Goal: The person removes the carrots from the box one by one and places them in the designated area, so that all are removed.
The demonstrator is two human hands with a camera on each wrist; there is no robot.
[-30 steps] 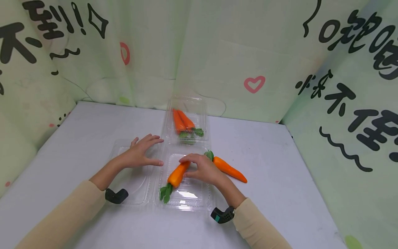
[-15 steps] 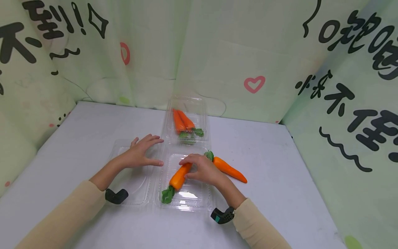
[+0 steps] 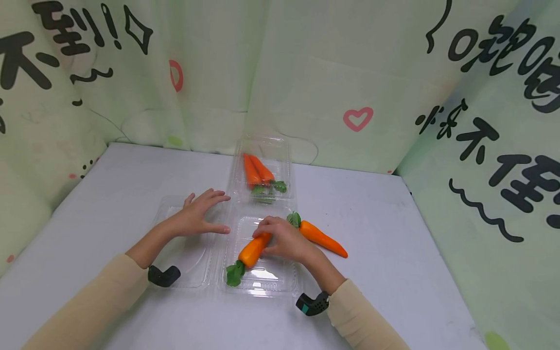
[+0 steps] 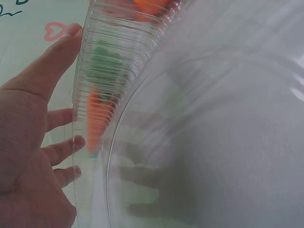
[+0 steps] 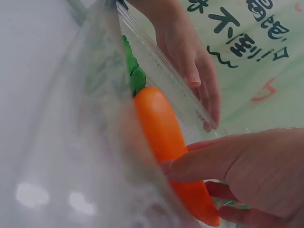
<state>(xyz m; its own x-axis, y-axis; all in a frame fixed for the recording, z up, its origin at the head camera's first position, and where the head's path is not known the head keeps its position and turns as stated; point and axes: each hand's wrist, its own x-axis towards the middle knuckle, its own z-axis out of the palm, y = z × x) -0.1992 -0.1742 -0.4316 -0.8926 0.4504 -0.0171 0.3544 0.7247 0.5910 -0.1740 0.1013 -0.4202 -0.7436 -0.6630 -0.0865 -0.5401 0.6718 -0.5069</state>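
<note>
My right hand (image 3: 284, 238) pinches an orange carrot (image 3: 253, 252) between thumb and fingers by its narrower end. The carrot slants over the tray half of a clear plastic clamshell box (image 3: 290, 288), its green leaves (image 3: 235, 273) pointing toward the near left corner. In the right wrist view the carrot (image 5: 159, 123) shows behind the clear plastic wall. At the seam beside the lid half (image 3: 192, 274), my left hand (image 3: 197, 214) has its fingers spread and extended; in the left wrist view, its fingertips are right at the ribbed plastic edge (image 4: 78, 118).
Another carrot (image 3: 323, 238) lies on the white table (image 3: 385, 272), right of the box, its leaves partly behind my right hand. Farther back, a second clear box (image 3: 284, 146) contains two carrots (image 3: 258, 169). A printed curtain (image 3: 302, 73) stands behind the table.
The carrot in my right hand has shifted slightly to the right over the tray, and the right fingers have moved a little with it. My left hand stays in place.
</note>
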